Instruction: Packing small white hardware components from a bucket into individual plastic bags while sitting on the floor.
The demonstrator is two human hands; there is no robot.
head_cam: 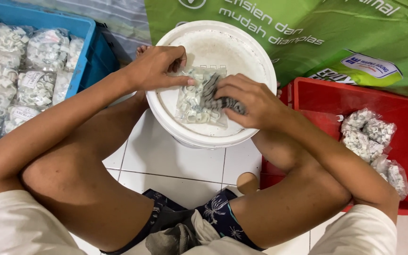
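Note:
A clear plastic bag of small white clips [192,101] lies flat on the lid of a white bucket [208,47] between my knees. My left hand [157,66] presses on the bag's upper left corner with fingers and thumb. My right hand [256,101] holds a striped grey cloth [213,97] bunched against the bag's right side. I sit on a white tiled floor.
A blue crate [88,52] at the left holds several filled clear bags. A red tray [402,118] at the right holds a few more bags [369,132]. Green printed sacks [308,33] lie behind the bucket. A small round tan object [247,182] sits by my right leg.

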